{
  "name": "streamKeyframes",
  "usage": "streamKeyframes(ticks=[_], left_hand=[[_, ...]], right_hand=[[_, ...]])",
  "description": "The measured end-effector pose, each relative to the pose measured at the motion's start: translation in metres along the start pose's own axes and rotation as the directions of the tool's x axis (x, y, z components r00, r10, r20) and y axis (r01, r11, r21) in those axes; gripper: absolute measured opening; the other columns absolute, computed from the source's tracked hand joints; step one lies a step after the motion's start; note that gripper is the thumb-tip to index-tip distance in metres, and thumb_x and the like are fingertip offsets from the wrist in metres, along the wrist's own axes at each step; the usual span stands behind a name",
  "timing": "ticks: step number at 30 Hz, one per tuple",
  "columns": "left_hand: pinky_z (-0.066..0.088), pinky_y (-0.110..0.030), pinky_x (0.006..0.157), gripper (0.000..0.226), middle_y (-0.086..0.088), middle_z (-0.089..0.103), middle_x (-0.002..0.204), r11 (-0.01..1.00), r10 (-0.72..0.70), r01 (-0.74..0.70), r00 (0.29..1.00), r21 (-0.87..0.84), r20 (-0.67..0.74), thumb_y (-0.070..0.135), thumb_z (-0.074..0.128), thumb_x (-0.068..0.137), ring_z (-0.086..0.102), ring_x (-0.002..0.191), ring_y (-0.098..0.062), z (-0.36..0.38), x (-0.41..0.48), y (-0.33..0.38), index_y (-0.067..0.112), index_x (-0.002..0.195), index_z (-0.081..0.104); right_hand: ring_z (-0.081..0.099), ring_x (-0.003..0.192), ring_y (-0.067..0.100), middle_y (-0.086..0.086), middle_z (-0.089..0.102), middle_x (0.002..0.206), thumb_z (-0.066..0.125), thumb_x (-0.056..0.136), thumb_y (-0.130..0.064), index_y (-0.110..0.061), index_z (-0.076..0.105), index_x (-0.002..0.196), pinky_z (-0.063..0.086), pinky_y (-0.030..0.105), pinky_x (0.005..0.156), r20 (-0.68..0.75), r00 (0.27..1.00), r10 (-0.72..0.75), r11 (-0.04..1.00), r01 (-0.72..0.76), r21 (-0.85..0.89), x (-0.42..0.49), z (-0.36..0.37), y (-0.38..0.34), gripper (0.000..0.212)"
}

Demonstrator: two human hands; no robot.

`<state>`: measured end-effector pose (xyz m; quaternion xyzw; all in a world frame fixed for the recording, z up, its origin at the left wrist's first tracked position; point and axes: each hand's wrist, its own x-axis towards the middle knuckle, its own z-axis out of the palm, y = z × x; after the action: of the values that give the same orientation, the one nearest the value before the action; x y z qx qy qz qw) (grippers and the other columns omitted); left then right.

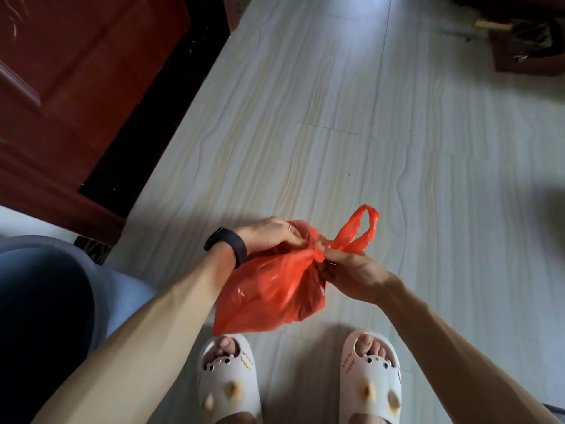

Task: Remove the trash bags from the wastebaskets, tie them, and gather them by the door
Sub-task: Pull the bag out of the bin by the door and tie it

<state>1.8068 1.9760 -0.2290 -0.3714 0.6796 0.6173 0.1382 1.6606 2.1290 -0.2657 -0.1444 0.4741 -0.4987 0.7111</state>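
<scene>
An orange-red plastic trash bag (pixel 269 289) hangs in front of me above the pale floor, just beyond my slippered feet. My left hand (pixel 269 234), with a dark watch on its wrist, pinches the gathered neck of the bag from the left. From the right, my right hand (pixel 351 273) pinches the same twisted neck. One handle loop (pixel 363 231) of the bag sticks up and to the right, past my fingers. What is inside the bag is hidden.
A dark red wooden door (pixel 76 87) with a black threshold strip (pixel 146 123) runs along the left. A brown wastebasket (pixel 526 47) lined with a dark bag stands at the far right. Light tiled floor (pixel 336 117) lies between them. My white slippers (pixel 227 384) are at the bottom.
</scene>
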Motion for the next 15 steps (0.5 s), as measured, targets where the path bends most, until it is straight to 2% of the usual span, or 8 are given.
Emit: streamKeyframes(ticks=[2,5,7,9,10,12,15], left_hand=[[0.046,-0.017,0.060,0.044,0.012,0.066,0.058,0.998,-0.027,0.033,0.994,-0.061,0.106,0.009,0.061,0.090,0.061,0.053,0.000,0.002,0.004,0.005,0.026,0.051,0.071],[0.046,-0.021,0.065,0.040,0.009,0.064,0.061,0.992,-0.042,0.054,0.993,-0.113,0.111,0.009,0.060,0.088,0.061,0.059,-0.006,0.010,0.016,0.003,0.024,0.053,0.069],[0.045,-0.020,0.064,0.033,0.009,0.062,0.061,0.987,-0.027,0.039,0.997,-0.156,0.078,0.010,0.060,0.087,0.059,0.059,-0.006,0.015,0.016,0.005,0.022,0.057,0.065],[0.044,-0.016,0.057,0.032,0.011,0.060,0.056,0.977,-0.011,0.025,0.998,-0.210,0.066,0.007,0.058,0.088,0.057,0.053,-0.003,0.017,0.018,0.006,0.020,0.059,0.061],[0.044,-0.018,0.058,0.030,0.010,0.059,0.055,0.975,-0.004,0.016,0.999,-0.220,0.054,0.007,0.058,0.087,0.056,0.054,-0.004,0.019,0.018,0.007,0.019,0.059,0.060],[0.043,-0.021,0.063,0.024,0.007,0.059,0.059,0.970,-0.007,0.014,0.999,-0.241,0.034,0.009,0.060,0.085,0.055,0.058,-0.008,0.018,0.016,0.009,0.017,0.062,0.060],[0.045,-0.022,0.066,0.018,0.005,0.064,0.064,0.942,-0.003,0.003,1.000,-0.336,0.002,0.010,0.060,0.086,0.061,0.060,-0.008,0.018,0.013,0.010,0.014,0.069,0.063]], right_hand=[[0.044,0.075,0.023,0.013,0.048,0.082,0.073,0.088,-0.020,-0.004,0.061,0.092,0.036,0.030,0.069,0.032,0.998,-0.055,0.994,0.058,-0.095,-0.002,-0.003,0.002,0.020],[0.058,0.086,0.032,0.020,0.060,0.092,0.079,0.083,-0.014,0.009,0.062,0.097,0.049,0.038,0.079,-0.034,0.988,-0.152,0.959,0.139,-0.249,-0.004,-0.006,0.001,0.032],[0.069,0.093,0.034,0.021,0.070,0.098,0.084,0.076,-0.013,0.006,0.069,0.098,0.056,0.044,0.087,-0.130,0.962,-0.238,0.911,0.175,-0.374,-0.006,-0.007,0.000,0.033],[0.073,0.093,0.032,0.016,0.075,0.096,0.086,0.073,-0.015,-0.004,0.074,0.094,0.059,0.050,0.086,-0.228,0.922,-0.312,0.861,0.173,-0.479,-0.006,-0.005,0.002,0.027],[0.074,0.089,0.027,0.011,0.076,0.091,0.086,0.073,-0.017,-0.008,0.075,0.092,0.060,0.048,0.083,-0.270,0.898,-0.346,0.832,0.161,-0.530,-0.005,-0.005,0.004,0.024],[0.074,0.079,0.013,-0.001,0.076,0.082,0.084,0.076,-0.025,-0.013,0.073,0.091,0.059,0.035,0.072,-0.346,0.844,-0.410,0.777,0.124,-0.617,-0.005,0.000,0.006,0.022],[0.067,0.072,0.003,-0.009,0.069,0.080,0.075,0.082,-0.035,-0.016,0.064,0.093,0.052,0.019,0.064,-0.436,0.742,-0.510,0.695,0.058,-0.716,-0.002,0.008,0.004,0.025]])
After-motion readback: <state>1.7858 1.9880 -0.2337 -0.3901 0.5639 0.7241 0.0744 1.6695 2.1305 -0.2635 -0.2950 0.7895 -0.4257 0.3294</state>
